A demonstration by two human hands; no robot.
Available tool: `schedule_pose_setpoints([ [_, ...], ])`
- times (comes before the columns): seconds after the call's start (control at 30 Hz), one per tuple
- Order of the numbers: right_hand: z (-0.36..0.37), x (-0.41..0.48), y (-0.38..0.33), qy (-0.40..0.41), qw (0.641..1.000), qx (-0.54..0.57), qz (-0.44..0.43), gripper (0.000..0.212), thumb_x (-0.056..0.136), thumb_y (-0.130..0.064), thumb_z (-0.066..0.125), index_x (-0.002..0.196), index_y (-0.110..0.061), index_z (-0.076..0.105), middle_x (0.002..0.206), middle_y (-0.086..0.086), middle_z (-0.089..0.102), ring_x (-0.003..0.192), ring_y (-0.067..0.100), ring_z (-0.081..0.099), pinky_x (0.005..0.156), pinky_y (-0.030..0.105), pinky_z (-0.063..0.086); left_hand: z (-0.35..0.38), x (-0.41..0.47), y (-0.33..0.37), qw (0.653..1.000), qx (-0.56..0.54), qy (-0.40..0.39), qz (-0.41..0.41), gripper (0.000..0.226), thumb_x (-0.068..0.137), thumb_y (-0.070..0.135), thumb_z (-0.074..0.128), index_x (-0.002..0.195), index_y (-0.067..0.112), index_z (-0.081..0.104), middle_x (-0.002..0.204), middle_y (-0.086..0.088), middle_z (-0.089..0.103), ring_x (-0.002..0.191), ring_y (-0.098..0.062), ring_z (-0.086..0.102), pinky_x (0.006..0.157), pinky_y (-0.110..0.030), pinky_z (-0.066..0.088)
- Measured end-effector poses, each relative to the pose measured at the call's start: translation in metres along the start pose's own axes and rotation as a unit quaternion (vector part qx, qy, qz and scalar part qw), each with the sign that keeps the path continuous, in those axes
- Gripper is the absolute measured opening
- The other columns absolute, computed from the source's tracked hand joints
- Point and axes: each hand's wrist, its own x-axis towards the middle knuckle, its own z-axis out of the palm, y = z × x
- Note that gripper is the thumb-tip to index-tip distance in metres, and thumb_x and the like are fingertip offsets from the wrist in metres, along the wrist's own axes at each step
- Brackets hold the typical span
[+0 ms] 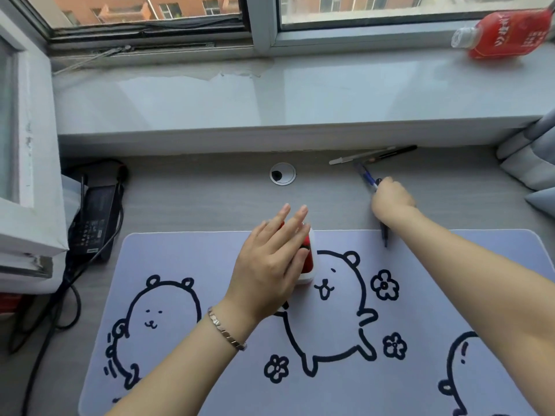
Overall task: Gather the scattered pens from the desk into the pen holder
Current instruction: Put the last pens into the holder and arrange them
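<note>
Pens (pixel 365 175) are gripped in the right hand (pixel 390 199), fingers clenched around them at about one o'clock on the tabletop (pixel 210 199); a dark tip pokes out below the wrist over the mat (pixel 210 295). Two more pens (pixel 372 155) lie near the windowsill (pixel 270 94). At centre, the left hand (pixel 267 265) rests on the red-and-white pen holder (pixel 309 259), fingers spread and loose.

Two bare forearms, no sleeves visible, left wrist bracelet (pixel 225 329) of silver-toned, seemingly metal links
</note>
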Motion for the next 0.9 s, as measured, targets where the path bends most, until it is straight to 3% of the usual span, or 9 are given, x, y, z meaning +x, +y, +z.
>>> schedule_pose_setpoints([
  [0.17, -0.019, -0.017, 0.0, -0.051, 0.985, 0.16, -0.04, 0.026, 0.091, -0.007, 0.039, 0.112, 0.004, 0.049, 0.101, 0.024, 0.055, 0.083, 0.029, 0.047, 0.068, 0.031, 0.035, -0.01, -0.002, -0.015, 0.994, -0.106, -0.032, 0.007, 0.045, 0.093, 0.038, 0.043, 0.13, 0.012, 0.045, 0.139, -0.002, 0.043, 0.136, -0.019, 0.031, 0.107, -0.04, 0.035],
  [0.23, -0.034, -0.045, 0.001, -0.044, 0.947, 0.312, -0.062, 0.015, 0.091, -0.004, 0.036, 0.103, -0.003, 0.044, 0.097, 0.02, 0.054, 0.082, 0.028, 0.051, 0.06, 0.028, 0.044, -0.015, -0.006, -0.017, 0.992, -0.121, -0.024, -0.021, 0.053, 0.089, 0.04, 0.05, 0.132, 0.011, 0.043, 0.141, -0.003, 0.042, 0.138, -0.019, 0.028, 0.112, -0.035, 0.029],
  [0.3, -0.053, -0.085, 0.003, -0.039, 0.884, 0.454, -0.104, 0.012, 0.094, -0.001, 0.032, 0.099, -0.01, 0.038, 0.091, 0.012, 0.052, 0.079, 0.023, 0.056, 0.053, 0.014, 0.051, -0.02, -0.01, -0.016, 0.987, -0.139, -0.032, -0.071, 0.064, 0.082, 0.044, 0.056, 0.135, 0.014, 0.039, 0.145, 0.001, 0.037, 0.14, -0.013, 0.023, 0.114, -0.029, 0.023],
  [0.47, -0.07, -0.172, -0.003, 0.017, 0.798, 0.533, -0.281, 0.022, 0.097, -0.012, 0.032, 0.092, -0.033, 0.039, 0.088, -0.012, 0.055, 0.087, 0.015, 0.062, 0.072, 0.02, 0.055, -0.021, -0.019, -0.008, 0.953, -0.214, -0.093, -0.193, 0.095, 0.064, 0.06, 0.067, 0.138, 0.039, 0.012, 0.147, 0.018, 0.021, 0.136, 0.006, 0.018, 0.106, -0.003, 0.014],
  [0.57, -0.045, -0.188, -0.01, 0.0, 0.824, 0.456, -0.337, 0.018, 0.091, -0.028, 0.034, 0.092, -0.046, 0.037, 0.088, -0.017, 0.06, 0.085, 0.011, 0.061, 0.076, 0.021, 0.052, -0.018, -0.019, -0.003, 0.918, -0.26, -0.111, -0.278, 0.101, 0.055, 0.058, 0.067, 0.135, 0.046, 0.006, 0.138, 0.023, 0.027, 0.127, 0.009, 0.025, 0.097, 0.003, 0.02],
  [0.63, -0.026, -0.192, -0.017, -0.009, 0.856, 0.384, -0.345, 0.014, 0.091, -0.028, 0.034, 0.093, -0.042, 0.035, 0.088, -0.011, 0.057, 0.083, 0.012, 0.059, 0.073, 0.023, 0.048, -0.015, -0.019, -0.003, 0.903, -0.285, -0.1, -0.305, 0.103, 0.06, 0.044, 0.076, 0.137, 0.045, 0.008, 0.137, 0.021, 0.032, 0.127, 0.002, 0.033, 0.102, -0.011, 0.029],
  [0.73, -0.008, -0.192, -0.025, 0.022, 0.869, 0.337, -0.361, 0.013, 0.091, -0.03, 0.034, 0.099, -0.032, 0.044, 0.088, -0.022, 0.044, 0.078, 0.001, 0.045, 0.072, 0.009, 0.037, -0.014, -0.019, -0.004, 0.903, -0.282, -0.094, -0.311, 0.102, 0.064, 0.029, 0.08, 0.141, 0.038, 0.013, 0.137, 0.015, 0.037, 0.126, -0.01, 0.041, 0.107, -0.031, 0.035],
  [0.8, -0.006, -0.189, -0.031, 0.047, 0.871, 0.32, -0.369, 0.021, 0.091, -0.024, 0.036, 0.106, -0.018, 0.049, 0.088, -0.024, 0.04, 0.08, 0.003, 0.039, 0.075, 0.007, 0.035, -0.014, -0.018, -0.005, 0.901, -0.284, -0.097, -0.313, 0.1, 0.066, 0.027, 0.08, 0.141, 0.037, 0.014, 0.136, 0.015, 0.038, 0.124, -0.01, 0.043, 0.104, -0.028, 0.036],
  [0.9, -0.008, -0.198, -0.034, 0.011, 0.863, 0.289, -0.414, 0.018, 0.09, -0.022, 0.035, 0.105, -0.025, 0.046, 0.092, -0.018, 0.046, 0.082, 0.01, 0.046, 0.068, 0.019, 0.039, -0.014, -0.019, -0.006, 0.889, -0.308, -0.095, -0.325, 0.1, 0.066, 0.021, 0.08, 0.139, 0.04, 0.014, 0.136, 0.016, 0.042, 0.121, -0.006, 0.046, 0.098, -0.019, 0.038],
])
